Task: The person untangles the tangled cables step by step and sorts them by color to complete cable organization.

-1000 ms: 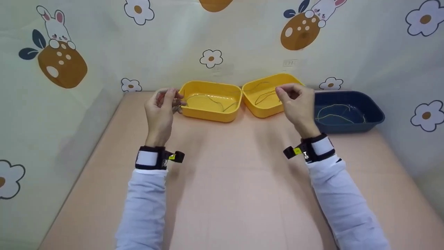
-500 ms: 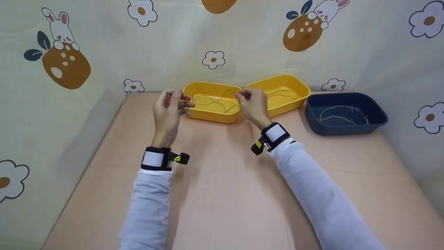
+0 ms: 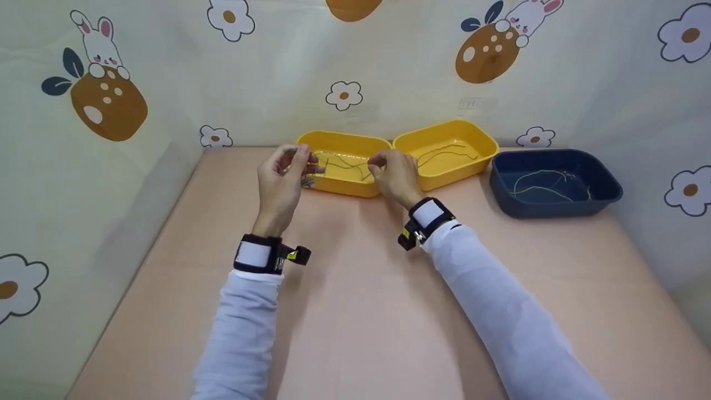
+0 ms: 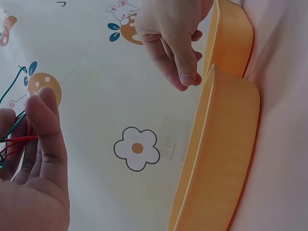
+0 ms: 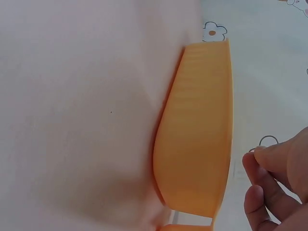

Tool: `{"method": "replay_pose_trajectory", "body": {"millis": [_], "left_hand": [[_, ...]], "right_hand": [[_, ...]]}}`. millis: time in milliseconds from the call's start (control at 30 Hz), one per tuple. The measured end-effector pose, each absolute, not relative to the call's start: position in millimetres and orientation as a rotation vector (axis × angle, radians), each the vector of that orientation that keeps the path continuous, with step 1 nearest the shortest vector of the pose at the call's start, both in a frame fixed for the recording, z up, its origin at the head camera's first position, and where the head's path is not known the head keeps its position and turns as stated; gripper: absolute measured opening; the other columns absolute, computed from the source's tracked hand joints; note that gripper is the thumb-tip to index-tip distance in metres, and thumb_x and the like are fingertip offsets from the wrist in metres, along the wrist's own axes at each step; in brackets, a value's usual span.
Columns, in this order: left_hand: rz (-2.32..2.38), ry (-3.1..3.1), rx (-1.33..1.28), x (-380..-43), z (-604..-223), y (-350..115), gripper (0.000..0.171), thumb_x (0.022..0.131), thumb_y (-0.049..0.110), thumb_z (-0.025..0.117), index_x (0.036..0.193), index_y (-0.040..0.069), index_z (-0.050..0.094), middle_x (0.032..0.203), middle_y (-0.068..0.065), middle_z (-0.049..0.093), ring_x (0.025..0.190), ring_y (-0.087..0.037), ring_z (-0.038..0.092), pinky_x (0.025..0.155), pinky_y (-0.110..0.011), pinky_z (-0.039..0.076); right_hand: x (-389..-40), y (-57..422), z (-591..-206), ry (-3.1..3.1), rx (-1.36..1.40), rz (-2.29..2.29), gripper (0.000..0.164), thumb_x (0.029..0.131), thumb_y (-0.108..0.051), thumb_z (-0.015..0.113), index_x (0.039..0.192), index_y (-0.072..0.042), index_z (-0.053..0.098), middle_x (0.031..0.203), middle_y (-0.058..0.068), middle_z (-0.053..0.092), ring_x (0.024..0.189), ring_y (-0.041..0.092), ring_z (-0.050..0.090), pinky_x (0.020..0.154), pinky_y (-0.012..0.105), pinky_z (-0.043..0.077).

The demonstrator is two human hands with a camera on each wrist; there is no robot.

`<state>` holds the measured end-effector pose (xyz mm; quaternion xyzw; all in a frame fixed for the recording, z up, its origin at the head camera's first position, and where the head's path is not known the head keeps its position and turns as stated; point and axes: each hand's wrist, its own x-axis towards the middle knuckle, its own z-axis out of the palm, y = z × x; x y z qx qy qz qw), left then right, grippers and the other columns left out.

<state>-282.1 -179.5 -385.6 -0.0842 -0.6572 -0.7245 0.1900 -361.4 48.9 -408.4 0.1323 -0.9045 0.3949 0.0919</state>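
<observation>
My left hand (image 3: 282, 186) hovers by the near left corner of the left yellow bin (image 3: 340, 188), its fingers curled round a small bundle of thin wires. In the left wrist view that bundle shows a red wire (image 4: 23, 138) and a green wire (image 4: 13, 126), their far ends cut off by the frame edge. My right hand (image 3: 397, 176) is over that bin's right end, thumb and forefinger tips together. A fine strand (image 3: 345, 166) runs towards these fingertips in the head view. In the right wrist view nothing shows between the fingertips (image 5: 260, 150).
A second yellow bin (image 3: 452, 176) touches or nearly touches the first and has thin strands in it. Further right stands a navy bin (image 3: 547, 210) with a yellowish strand inside. Patterned cloth walls (image 3: 278, 83) rise directly behind the bins, beyond the pink tabletop (image 3: 366, 311).
My right hand has moved left from over the second yellow bin to the right end of the first, fingertips still pinched. My left hand has drifted slightly right with its wires.
</observation>
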Motion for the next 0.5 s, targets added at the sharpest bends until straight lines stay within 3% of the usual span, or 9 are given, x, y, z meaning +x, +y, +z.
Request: {"method": "replay_pose_trajectory", "body": {"millis": [133,233,400,500], "left_hand": [[-2.013,-1.900,-0.274,-281.9,-388.3,-171.1,0.018,0.116,0.024,0.067,0.116,0.008,0.075,0.112,-0.019,0.076,0.095,-0.021,0.084,0.077,-0.029,0.070],[-2.004,-1.924,-0.311,-281.5,-391.5,-163.0,0.018,0.116,0.023,0.067,0.117,0.007,0.075,0.112,-0.021,0.076,0.096,-0.022,0.083,0.074,-0.028,0.069],[-1.975,-1.993,-0.349,-279.4,-397.3,-146.2,0.018,0.116,0.022,0.067,0.120,0.007,0.075,0.111,-0.015,0.076,0.098,-0.022,0.077,0.070,-0.026,0.067],[-1.955,-2.041,-0.382,-278.3,-401.0,-135.7,0.019,0.117,0.022,0.065,0.123,0.006,0.074,0.115,-0.019,0.074,0.100,-0.022,0.074,0.070,-0.025,0.066]], "right_hand": [[-350.6,60.5,-403.5,-2.605,0.495,1.329,0.020,0.110,-0.009,0.071,0.123,-0.001,0.083,0.118,0.017,0.084,0.104,0.028,0.072,0.095,0.038,0.059],[-338.3,70.0,-397.8,-2.525,0.608,1.416,0.018,0.110,-0.010,0.071,0.120,0.000,0.083,0.111,0.017,0.083,0.094,0.023,0.067,0.084,0.029,0.056],[-313.0,85.8,-388.0,-2.412,0.790,1.543,0.017,0.110,-0.016,0.074,0.115,-0.004,0.084,0.106,0.016,0.085,0.085,0.016,0.066,0.076,0.022,0.051],[-298.1,93.8,-383.7,-2.400,0.862,1.621,0.020,0.110,-0.023,0.074,0.113,-0.008,0.086,0.104,0.014,0.085,0.084,0.015,0.066,0.074,0.024,0.050]]}}
